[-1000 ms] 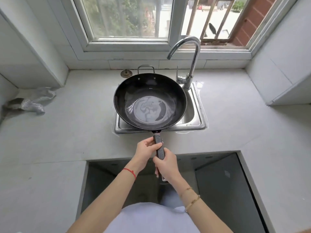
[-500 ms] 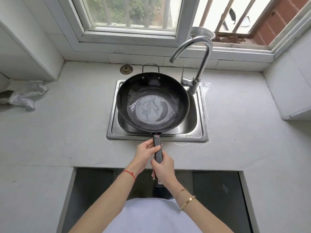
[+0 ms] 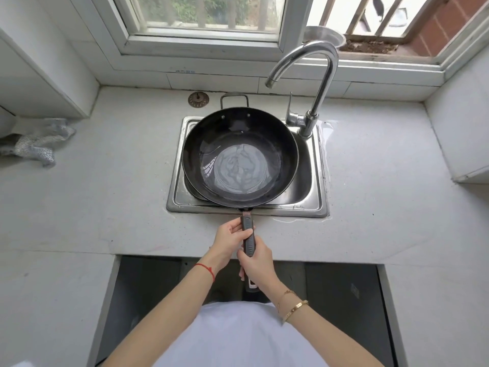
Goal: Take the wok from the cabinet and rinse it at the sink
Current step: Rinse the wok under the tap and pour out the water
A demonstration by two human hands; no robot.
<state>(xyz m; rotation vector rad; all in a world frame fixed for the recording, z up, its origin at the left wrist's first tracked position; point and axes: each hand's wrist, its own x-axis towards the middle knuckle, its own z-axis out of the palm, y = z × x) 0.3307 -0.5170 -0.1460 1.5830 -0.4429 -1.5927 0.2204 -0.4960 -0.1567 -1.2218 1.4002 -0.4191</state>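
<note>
While the wok (image 3: 239,157) sits over the sink (image 3: 312,186), fingers (image 3: 239,225) wrap its handle (image 3: 248,235).

Pale countertop (image 3: 105,197) — daylit window (image 3: 206,19) behind.

Wok (image 3: 239,157) over sink (image 3: 309,165), faucet (image 3: 312,83) behind-right.

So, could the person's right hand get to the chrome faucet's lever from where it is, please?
Probably yes: the right hand grips the black wok's handle, but the left hand grips it too, and bare countertop leads to the lever.
</note>
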